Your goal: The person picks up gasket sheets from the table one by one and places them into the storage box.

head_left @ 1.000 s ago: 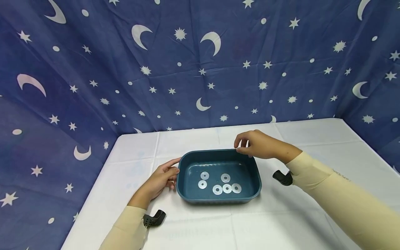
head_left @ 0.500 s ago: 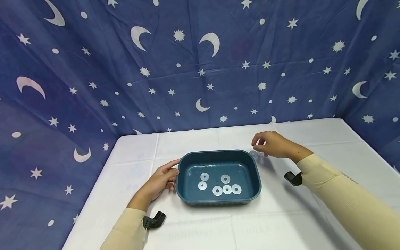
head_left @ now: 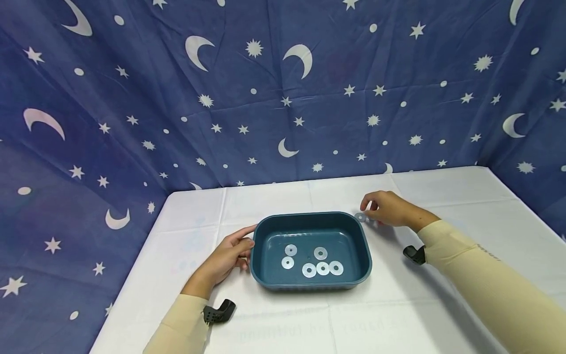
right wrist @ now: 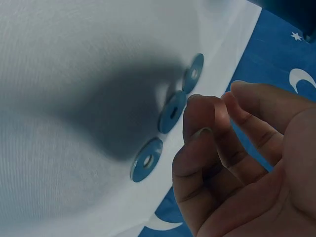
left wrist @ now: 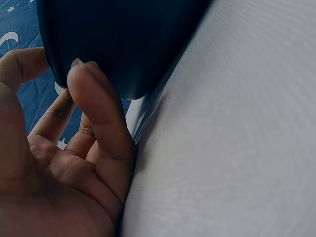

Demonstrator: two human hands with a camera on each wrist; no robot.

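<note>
A dark teal plastic basin (head_left: 311, 286) sits on the white-covered table. Inside it lie several flat metal washers (head_left: 320, 253). My left hand (head_left: 226, 254) is at the basin's left side; in the left wrist view its fingertips touch the basin wall (left wrist: 113, 39), fingers loosely bent. Beyond the basin's right back corner, my right hand (head_left: 390, 209) is low over the table, thumb and fingers bent with nothing visible between them. Close by its fingertips lie three more washers, a near one (right wrist: 147, 160), a middle one (right wrist: 173, 112) and a far one (right wrist: 194, 73).
A white cloth (head_left: 283, 319) covers the table. Dark blue curtains (head_left: 247, 113) with moons and stars hang behind it and at both sides. Each wrist wears a black camera mount, one on the left (head_left: 219, 311) and one on the right (head_left: 414, 254).
My right hand has moved right from over the basin's back rim to the washers on the table, then dipped slightly. The left hand and the basin have stayed in place.
</note>
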